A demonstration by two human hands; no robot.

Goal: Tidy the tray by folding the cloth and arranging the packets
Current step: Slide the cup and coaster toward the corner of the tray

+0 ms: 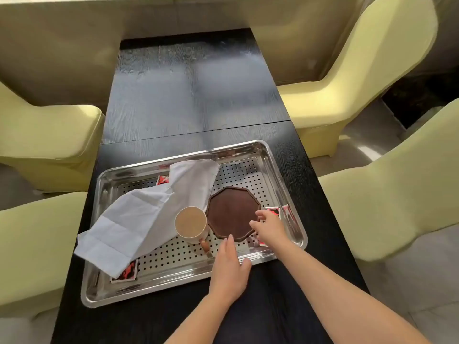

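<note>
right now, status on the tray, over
Both hands open: left hand at octagonal plate, right hand over right-side packets. Cloth unfolded, spilling over tray rim. Cup on cloth edge.

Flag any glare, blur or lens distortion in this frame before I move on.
Head view: daylight glare washes out the far grain of the black wooden table; the rim of the perforated stainless steel tray throws bright reflections; wide-angle distortion bows the pale yellow chairs at the edges; the right hand looks slightly soft.

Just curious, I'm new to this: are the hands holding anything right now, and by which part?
Nothing is gripped. The left hand lies flat, fingertips at the coaster's near edge; the right hand hovers open over its right edge.
</note>
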